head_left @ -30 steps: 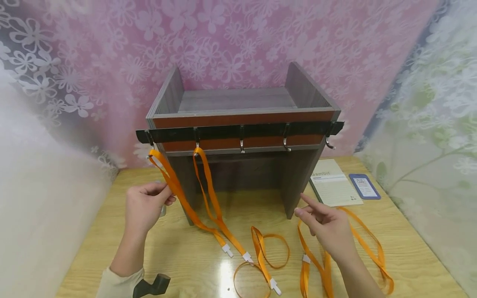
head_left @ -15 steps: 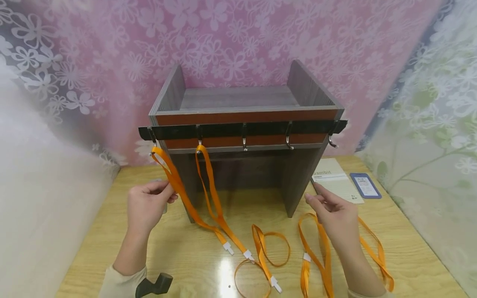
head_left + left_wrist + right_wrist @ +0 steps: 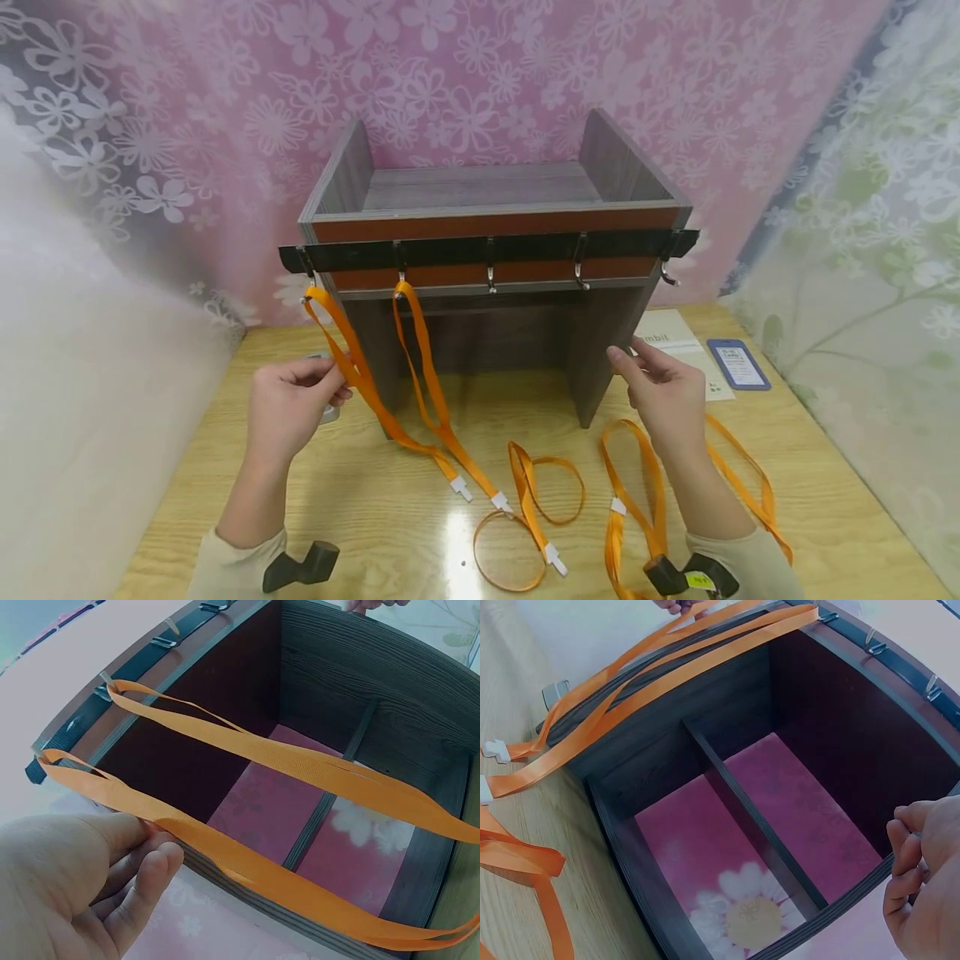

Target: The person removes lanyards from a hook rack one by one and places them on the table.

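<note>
An orange lanyard (image 3: 358,367) hangs from the leftmost hook of the black hook rail (image 3: 450,249). My left hand (image 3: 292,408) pinches its strap with thumb and fingertips; the same strap (image 3: 225,859) crosses the left wrist view. A second orange lanyard (image 3: 425,358) hangs from the hook beside it. Both trail down to white clips on the table. My right hand (image 3: 667,400) is at the right side panel (image 3: 600,367) of the grey wooden shelf (image 3: 480,185), its fingers loosely curled around nothing. Whether its fingertips touch the panel edge I cannot tell.
More orange lanyards, one coiled (image 3: 528,500) and one looped (image 3: 637,517), lie on the wooden table (image 3: 360,533). Behind my right hand are a notebook (image 3: 708,367) and a blue card holder (image 3: 738,364). A small grey object (image 3: 330,414) is mostly hidden behind my left hand.
My right hand has moved up from above the looped lanyard to the shelf's right panel. The left hand keeps its place at the lanyard. The view has shifted slightly.
</note>
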`<state>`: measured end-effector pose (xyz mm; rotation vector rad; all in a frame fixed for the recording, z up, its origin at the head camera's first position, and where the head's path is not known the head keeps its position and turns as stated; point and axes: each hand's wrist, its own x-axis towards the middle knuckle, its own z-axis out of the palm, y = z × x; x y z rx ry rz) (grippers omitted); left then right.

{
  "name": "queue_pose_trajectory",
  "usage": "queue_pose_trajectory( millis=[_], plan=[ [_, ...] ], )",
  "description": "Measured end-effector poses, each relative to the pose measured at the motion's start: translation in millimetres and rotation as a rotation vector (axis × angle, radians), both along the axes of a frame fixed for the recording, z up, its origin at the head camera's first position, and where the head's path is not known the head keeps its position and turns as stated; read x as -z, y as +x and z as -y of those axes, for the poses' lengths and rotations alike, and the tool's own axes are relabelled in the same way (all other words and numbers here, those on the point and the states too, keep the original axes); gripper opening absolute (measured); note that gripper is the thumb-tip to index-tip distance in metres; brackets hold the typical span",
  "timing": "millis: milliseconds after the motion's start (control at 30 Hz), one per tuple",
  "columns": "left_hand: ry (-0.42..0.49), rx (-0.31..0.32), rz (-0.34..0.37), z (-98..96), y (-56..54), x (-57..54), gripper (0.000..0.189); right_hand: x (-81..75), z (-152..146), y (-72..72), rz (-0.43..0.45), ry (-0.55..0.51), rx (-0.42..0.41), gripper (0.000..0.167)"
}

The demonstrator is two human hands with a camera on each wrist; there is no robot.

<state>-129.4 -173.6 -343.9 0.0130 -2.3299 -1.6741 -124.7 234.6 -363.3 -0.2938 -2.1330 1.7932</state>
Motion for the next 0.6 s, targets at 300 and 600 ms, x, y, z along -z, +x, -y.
queue_pose_trajectory(
  millis=[300,600],
  plan=[
    [-0.016,0.023,0.028,6.6,8.8,-3.6,0.024,9.6,0.3,-16.5,-0.087,-0.137,0.061,0.043],
    [-0.036,-0.015,0.016,18.3,11.8,-3.1,0.025,11.7,1.0,-20.8,-0.099,-0.189,0.065,0.040]
  ],
)
